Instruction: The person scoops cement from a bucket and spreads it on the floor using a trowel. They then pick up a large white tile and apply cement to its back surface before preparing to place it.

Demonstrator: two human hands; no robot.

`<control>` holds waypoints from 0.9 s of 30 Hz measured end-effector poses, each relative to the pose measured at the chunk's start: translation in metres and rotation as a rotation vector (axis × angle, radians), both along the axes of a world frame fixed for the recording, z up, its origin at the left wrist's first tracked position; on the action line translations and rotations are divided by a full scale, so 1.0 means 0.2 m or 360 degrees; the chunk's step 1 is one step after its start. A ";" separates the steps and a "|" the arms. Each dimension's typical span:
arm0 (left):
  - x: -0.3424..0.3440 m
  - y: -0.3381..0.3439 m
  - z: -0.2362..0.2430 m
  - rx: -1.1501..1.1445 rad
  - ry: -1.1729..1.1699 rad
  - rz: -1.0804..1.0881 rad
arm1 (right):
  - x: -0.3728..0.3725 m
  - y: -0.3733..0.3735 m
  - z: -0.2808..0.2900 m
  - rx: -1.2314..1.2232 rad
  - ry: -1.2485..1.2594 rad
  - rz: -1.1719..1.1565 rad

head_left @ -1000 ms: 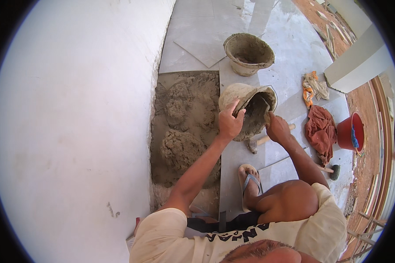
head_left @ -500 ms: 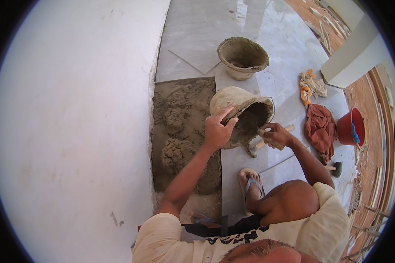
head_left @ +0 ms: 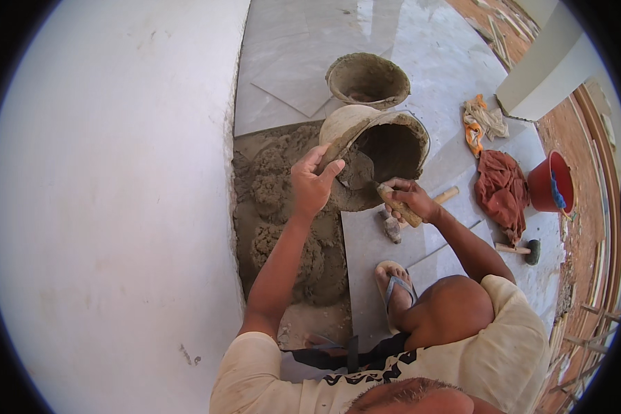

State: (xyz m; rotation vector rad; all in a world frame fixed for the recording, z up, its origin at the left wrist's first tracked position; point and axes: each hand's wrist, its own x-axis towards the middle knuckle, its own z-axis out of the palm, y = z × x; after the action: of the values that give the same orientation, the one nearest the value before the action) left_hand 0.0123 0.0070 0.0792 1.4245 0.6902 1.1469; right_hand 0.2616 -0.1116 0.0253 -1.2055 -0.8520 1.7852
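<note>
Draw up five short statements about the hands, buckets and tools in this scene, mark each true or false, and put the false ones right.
1. The bare left hand holds the rim of a tilted, pale, mortar-caked bucket. True.

2. The bare right hand is empty. False: it grips a mortar-smeared trowel by its yellowish handle.

3. A second round, mortar-caked bucket stands upright beyond the tilted one. True.

4. The round red bucket stands left of the crumpled rust-red cloth. False: it stands to the right of that cloth.

5. A mallet with a dark head and a pale wooden handle lies on the grey floor tiles. True.
</note>
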 end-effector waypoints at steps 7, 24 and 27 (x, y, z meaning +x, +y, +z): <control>0.11 0.19 0.08 -0.0208 -0.0452 0.0043 | 0.05 0.01 0.21 0.0089 0.0043 -0.0176; 0.64 0.96 0.22 -0.0477 -0.1101 0.0270 | 0.34 -0.11 0.74 0.0427 -0.0284 -0.0731; 0.65 1.08 0.06 -0.0320 -0.0404 0.0498 | 0.30 -0.10 0.73 0.0397 -0.0333 -0.0806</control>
State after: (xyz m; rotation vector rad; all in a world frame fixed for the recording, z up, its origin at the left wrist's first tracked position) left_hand 0.1432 0.2233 0.0917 1.0027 0.8395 1.4285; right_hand 0.3221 -0.1311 0.1718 -1.3144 -0.7725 1.1294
